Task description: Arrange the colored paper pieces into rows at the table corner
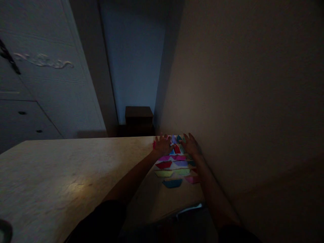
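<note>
Light, flat fingertips should suit the left hand [162, 145] and right hand [189, 145] best here, since the thin folded papers [180, 163] under and between them would likely slide or crease under a hard push. Both hands have their fingers spread apart; whether they press on any piece I cannot tell. The forearms reach up from the bottom edge, slanting inward. The papers lie in rows right of centre in the lower half, a blue piece [172, 183] nearest, on the pale surface [76, 162] beside the wall [240, 101].
</note>
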`<state>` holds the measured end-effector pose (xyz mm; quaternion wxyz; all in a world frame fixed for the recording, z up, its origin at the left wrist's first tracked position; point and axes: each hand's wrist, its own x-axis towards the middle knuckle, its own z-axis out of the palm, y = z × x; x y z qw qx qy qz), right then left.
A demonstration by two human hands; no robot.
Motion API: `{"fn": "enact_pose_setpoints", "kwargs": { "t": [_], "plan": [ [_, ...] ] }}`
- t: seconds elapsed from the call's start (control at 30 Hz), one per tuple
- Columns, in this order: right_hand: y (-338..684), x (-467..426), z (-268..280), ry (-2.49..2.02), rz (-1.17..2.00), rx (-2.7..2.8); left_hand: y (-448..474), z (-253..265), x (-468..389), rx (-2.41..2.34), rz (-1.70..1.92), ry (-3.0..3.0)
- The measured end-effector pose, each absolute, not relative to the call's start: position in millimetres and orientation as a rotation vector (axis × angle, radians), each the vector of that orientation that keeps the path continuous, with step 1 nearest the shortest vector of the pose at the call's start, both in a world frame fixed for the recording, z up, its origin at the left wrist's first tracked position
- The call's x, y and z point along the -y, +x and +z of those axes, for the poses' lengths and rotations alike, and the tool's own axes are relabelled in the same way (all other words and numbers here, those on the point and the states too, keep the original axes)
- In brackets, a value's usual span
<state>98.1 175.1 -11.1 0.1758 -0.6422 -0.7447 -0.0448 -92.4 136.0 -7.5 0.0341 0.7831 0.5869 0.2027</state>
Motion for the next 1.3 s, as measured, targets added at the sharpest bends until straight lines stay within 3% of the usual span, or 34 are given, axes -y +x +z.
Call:
{"fn": "enact_pose_setpoints", "kwargs": {
  "t": [0.37, 1.3],
  "plan": [
    [85, -195, -57, -1.911, -0.148, 2.285, -76, -43, -154, -1.82, 0.633, 2.415],
    [-13, -146, -38, -1.637, -0.058, 2.476, -195, -29, -61, -1.869, 0.4, 2.572]
  ]
}}
